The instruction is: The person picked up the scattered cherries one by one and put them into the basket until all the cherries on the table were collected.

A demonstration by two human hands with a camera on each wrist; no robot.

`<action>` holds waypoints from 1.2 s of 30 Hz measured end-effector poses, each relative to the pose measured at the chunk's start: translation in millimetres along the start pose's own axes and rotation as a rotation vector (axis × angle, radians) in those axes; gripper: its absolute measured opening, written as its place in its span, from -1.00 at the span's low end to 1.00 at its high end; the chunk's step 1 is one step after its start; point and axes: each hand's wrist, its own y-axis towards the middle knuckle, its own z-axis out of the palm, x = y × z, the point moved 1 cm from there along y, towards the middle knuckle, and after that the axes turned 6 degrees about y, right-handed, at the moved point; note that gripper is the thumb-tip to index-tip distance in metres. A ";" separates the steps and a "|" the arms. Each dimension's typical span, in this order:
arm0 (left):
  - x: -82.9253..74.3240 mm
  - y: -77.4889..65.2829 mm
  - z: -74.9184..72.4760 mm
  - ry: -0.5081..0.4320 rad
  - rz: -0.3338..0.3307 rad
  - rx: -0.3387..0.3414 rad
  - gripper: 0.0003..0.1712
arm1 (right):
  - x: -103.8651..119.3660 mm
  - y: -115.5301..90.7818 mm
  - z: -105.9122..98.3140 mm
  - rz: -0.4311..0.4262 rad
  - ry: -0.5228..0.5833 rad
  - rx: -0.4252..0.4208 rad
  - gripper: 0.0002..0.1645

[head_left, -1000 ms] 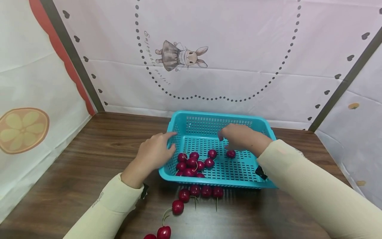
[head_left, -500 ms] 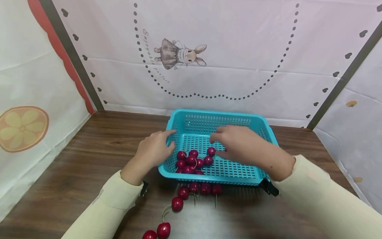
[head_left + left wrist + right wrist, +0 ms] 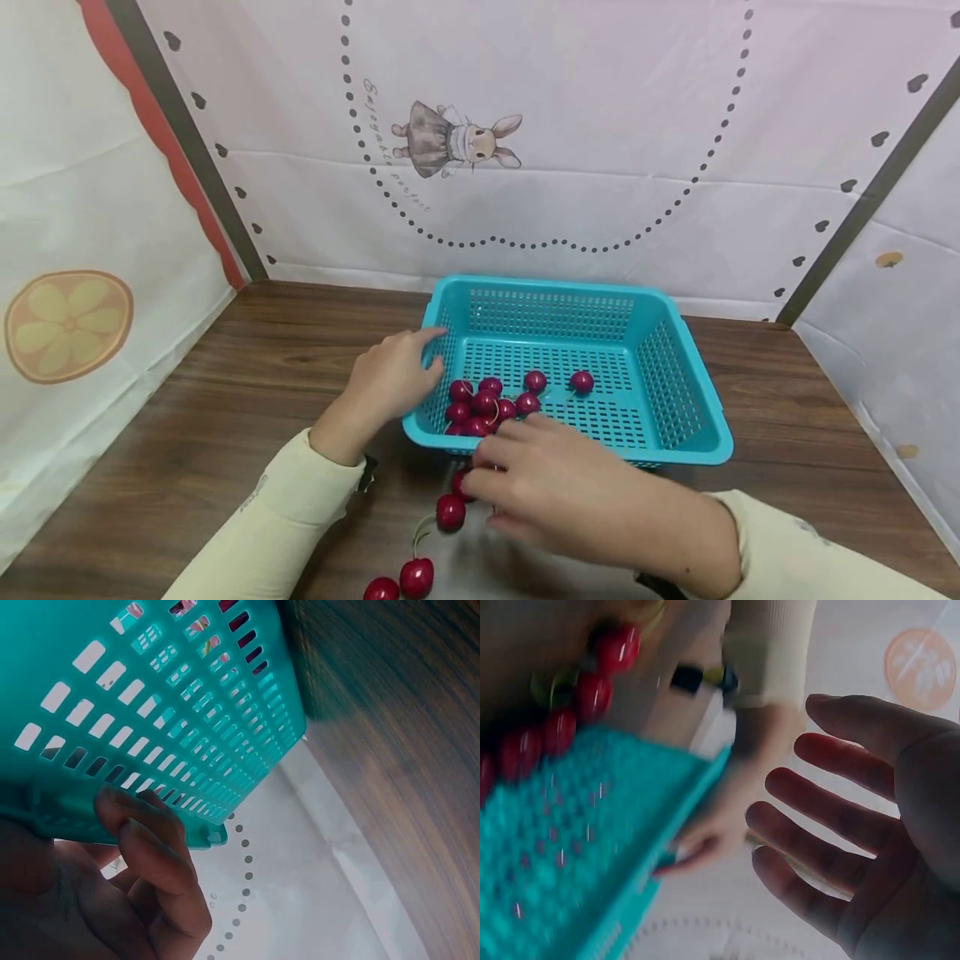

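A turquoise plastic basket (image 3: 686, 404) with slotted walls stands on the brown table. My left hand (image 3: 390, 375) grips its left rim, fingers (image 3: 161, 851) curled over the edge in the left wrist view. Several dark red cherries (image 3: 483, 402) are heaped in its front left corner, and a single cherry (image 3: 581, 382) lies apart from them. My right hand (image 3: 562, 487) is at the front rim, over the row of cherries on the table. Its fingers (image 3: 832, 802) are spread and hold nothing. It covers part of that row; one nearby cherry (image 3: 451, 512) shows.
More stemmed cherries (image 3: 416, 577) trail along the table (image 3: 262, 383) toward the lower left. A white cloth (image 3: 600, 125) with a rabbit print hangs behind the basket, and more printed cloth (image 3: 67, 200) closes off the left and right sides.
My right hand has come out of the basket toward me and over the front row of cherries, uncovering the single cherry inside. My left hand keeps its place on the rim.
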 end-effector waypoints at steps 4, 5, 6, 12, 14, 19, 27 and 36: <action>-0.3 -1.0 0.2 0.005 -0.005 -0.005 -0.37 | 11.9 7.0 16.3 -0.068 0.026 0.041 -0.58; -0.4 -1.2 0.2 0.007 -0.006 -0.007 -0.37 | 14.2 9.4 21.2 -0.083 0.026 0.049 -0.60; -0.5 -1.4 0.1 0.009 -0.006 -0.011 -0.37 | 16.2 11.8 26.7 -0.099 0.027 0.052 -0.62; -0.3 -1.7 1.1 0.014 0.000 -0.017 -0.39 | 28.0 27.9 61.1 -0.178 0.052 0.082 -0.64; -0.4 -1.8 1.1 0.016 0.005 -0.020 -0.39 | 31.4 33.2 70.5 -0.197 0.041 0.101 -0.61; -0.6 -2.2 0.8 0.016 0.013 -0.021 -0.39 | 38.2 44.9 87.5 -0.227 -0.017 0.119 -0.49; -0.2 -2.7 0.6 0.013 0.007 -0.012 -0.38 | 47.5 59.3 101.6 -0.270 0.009 0.134 -0.51; 1.0 -1.6 1.8 0.018 0.010 -0.015 -0.38 | 51.8 66.5 105.3 -0.286 -0.013 0.168 -0.62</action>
